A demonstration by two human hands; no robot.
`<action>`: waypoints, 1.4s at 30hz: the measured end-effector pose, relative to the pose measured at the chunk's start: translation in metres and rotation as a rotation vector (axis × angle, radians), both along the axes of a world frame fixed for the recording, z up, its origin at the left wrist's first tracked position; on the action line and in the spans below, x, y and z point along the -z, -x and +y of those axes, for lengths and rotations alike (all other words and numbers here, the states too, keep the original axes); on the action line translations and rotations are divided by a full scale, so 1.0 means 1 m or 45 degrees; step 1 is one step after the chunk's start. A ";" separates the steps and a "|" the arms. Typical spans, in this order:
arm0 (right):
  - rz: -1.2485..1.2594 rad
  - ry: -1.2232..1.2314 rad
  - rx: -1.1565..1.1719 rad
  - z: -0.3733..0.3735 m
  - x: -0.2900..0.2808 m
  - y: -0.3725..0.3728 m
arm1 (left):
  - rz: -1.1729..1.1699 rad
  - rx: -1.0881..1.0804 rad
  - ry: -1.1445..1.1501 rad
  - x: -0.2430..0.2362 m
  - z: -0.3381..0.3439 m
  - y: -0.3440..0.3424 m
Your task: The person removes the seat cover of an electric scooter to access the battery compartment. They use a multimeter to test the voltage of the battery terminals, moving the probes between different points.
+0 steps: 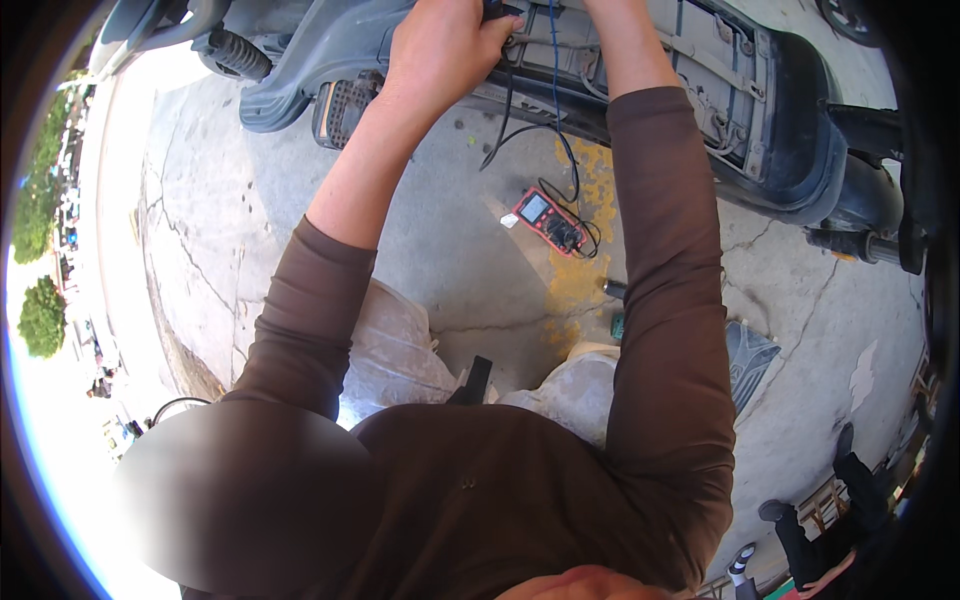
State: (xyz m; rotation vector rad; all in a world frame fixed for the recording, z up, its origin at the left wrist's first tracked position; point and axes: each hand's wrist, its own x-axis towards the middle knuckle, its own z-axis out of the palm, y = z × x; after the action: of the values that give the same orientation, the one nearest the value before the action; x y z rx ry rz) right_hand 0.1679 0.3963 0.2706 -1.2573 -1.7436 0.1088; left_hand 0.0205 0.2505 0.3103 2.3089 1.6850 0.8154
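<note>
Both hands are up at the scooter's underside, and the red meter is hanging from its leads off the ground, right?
Not quite. The head view shows the red meter lying flat on the concrete ground, its leads running up to the scooter's underside, where the left hand works. The right hand is cut off at the frame's top edge.

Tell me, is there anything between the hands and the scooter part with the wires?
Nothing visible stands between them. The left hand already rests on the grey scooter body, closed around a black wire. The right hand is cut off by the top edge, so its contact cannot be seen. The red multimeter lies apart on the ground.
</note>
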 end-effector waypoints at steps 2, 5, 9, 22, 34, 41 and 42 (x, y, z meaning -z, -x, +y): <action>-0.026 0.036 0.023 -0.001 0.002 -0.002 | 0.032 0.008 -0.008 0.002 -0.001 -0.001; -0.035 0.085 -0.013 -0.003 -0.006 -0.001 | 0.096 0.014 -0.063 0.010 -0.001 0.003; 0.056 0.096 -0.005 -0.019 -0.033 0.002 | 0.036 -0.040 -0.011 0.007 -0.003 0.006; 0.049 0.276 -0.100 -0.036 -0.012 -0.067 | -0.018 -0.056 0.049 0.002 0.000 0.000; -0.104 0.261 -0.089 -0.045 -0.011 -0.039 | -0.056 -0.044 0.068 0.001 -0.003 0.001; 0.202 0.045 -0.107 -0.034 -0.004 -0.028 | -0.078 -0.072 0.167 -0.005 -0.005 -0.001; 0.262 0.027 -0.114 -0.032 -0.001 -0.027 | -0.089 -0.067 0.161 -0.004 -0.005 0.000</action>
State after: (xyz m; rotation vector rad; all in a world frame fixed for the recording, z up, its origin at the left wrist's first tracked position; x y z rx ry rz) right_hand 0.1949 0.3645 0.2713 -1.1406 -1.6232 0.2991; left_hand 0.0208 0.2457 0.3147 2.1370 1.7218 0.7667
